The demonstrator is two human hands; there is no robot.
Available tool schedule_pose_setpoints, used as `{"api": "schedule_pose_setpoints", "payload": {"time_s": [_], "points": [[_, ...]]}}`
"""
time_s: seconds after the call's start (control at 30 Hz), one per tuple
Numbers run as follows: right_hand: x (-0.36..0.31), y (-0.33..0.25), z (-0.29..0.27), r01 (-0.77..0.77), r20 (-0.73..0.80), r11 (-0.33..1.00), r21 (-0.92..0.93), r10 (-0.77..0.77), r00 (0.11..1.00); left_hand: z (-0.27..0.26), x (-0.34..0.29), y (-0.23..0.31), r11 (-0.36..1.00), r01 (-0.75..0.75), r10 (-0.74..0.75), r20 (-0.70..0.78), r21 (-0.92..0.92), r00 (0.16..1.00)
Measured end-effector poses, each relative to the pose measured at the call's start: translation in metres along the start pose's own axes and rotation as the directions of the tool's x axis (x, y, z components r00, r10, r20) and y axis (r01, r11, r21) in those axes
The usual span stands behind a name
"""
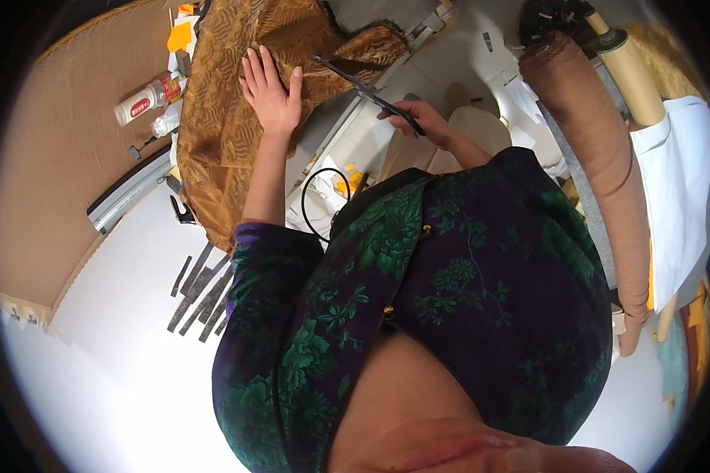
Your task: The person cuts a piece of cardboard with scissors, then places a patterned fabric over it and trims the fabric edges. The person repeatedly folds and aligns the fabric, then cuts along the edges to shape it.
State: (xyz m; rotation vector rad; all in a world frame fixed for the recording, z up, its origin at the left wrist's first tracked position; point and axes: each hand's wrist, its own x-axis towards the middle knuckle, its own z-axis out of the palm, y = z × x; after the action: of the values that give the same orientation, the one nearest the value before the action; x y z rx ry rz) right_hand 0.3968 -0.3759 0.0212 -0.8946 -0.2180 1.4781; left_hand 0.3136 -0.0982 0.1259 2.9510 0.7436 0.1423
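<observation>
Cloth (237,118): L hand (270,93) flat on it, fingers apart; R hand (422,120) clamped on scissors (371,94), blades at edge; no cut visible.

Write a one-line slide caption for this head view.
Left hand pressed flat on golden-brown patterned fabric while the right hand holds long scissors at its edge.

Fabric (229,118) lies on the worktop (118,331); bottles (146,98) to its left, scissors (371,96) to its right, strips (201,292) nearer the person.
</observation>
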Motion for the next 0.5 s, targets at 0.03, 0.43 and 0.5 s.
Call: {"api": "schedule_pose_setpoints", "payload": {"time_s": [0.03, 0.43, 0.5], "points": [[0.004, -0.001, 0.000, 0.009, 0.016, 1.000, -0.005, -0.008, 1.000, 0.001, 0.000, 0.000, 1.000, -0.001, 0.001, 0.001, -0.002, 1.000], [0.027, 0.000, 0.002, 0.001, 0.074, 0.993, 0.116, -0.010, 0.997, 0.002, 0.002, 0.000, 1.000, -0.013, 0.013, 0.002, 0.020, 1.000], [0.025, -0.002, 0.003, -0.008, 0.057, 0.995, 0.094, 0.003, 0.998, 0.001, 0.000, 0.001, 1.000, -0.006, 0.006, -0.004, 0.024, 1.000]]}}
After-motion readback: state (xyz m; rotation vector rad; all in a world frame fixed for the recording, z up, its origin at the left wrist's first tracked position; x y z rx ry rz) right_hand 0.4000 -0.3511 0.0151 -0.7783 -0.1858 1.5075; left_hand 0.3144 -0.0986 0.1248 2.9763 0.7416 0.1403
